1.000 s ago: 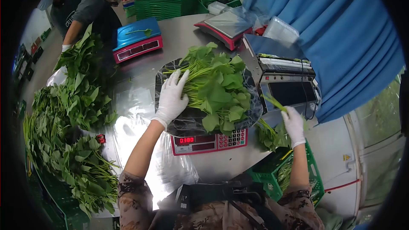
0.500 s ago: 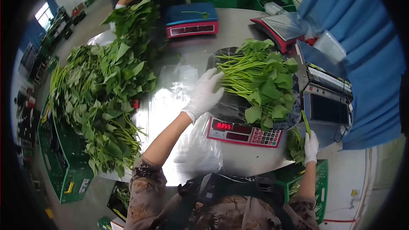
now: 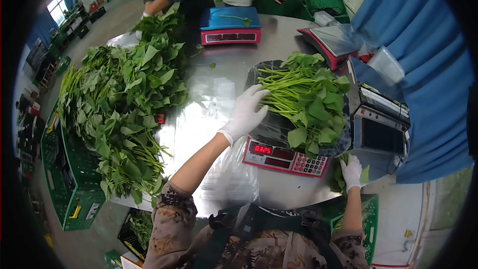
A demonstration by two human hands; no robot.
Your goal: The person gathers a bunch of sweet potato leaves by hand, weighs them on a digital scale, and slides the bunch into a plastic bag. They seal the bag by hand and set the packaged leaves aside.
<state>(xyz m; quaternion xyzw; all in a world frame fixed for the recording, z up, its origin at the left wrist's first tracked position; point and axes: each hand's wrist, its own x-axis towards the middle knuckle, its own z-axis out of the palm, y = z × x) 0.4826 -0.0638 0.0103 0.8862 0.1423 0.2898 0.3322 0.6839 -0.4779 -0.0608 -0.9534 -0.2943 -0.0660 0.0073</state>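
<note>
A bunch of leafy green stems [image 3: 308, 99] lies across a dark tray on the weighing scale [image 3: 284, 157], whose red display reads 0.325. My left hand [image 3: 247, 113], in a white glove, is at the cut ends of the stems, fingers stretched and thumb apart, appearing to touch them. At the table's right front corner, my gloved right hand [image 3: 352, 172] is closed beside a small heap of greens [image 3: 339, 182]. A leaf [image 3: 365, 174] sticks out past its fingers; the stem inside is mostly hidden.
A big heap of leafy greens [image 3: 124, 104] covers the table's left side. Behind are a blue-topped scale [image 3: 230, 20] and another scale [image 3: 328, 42]. A sealing machine [image 3: 381, 124] stands right. Green crates [image 3: 74, 179] sit below; two people work at the far side.
My right hand has moved left and slightly up toward the small heap with the leafy stem. The display has gone from 0.355 to 0.325. A person at the back has moved into fuller view.
</note>
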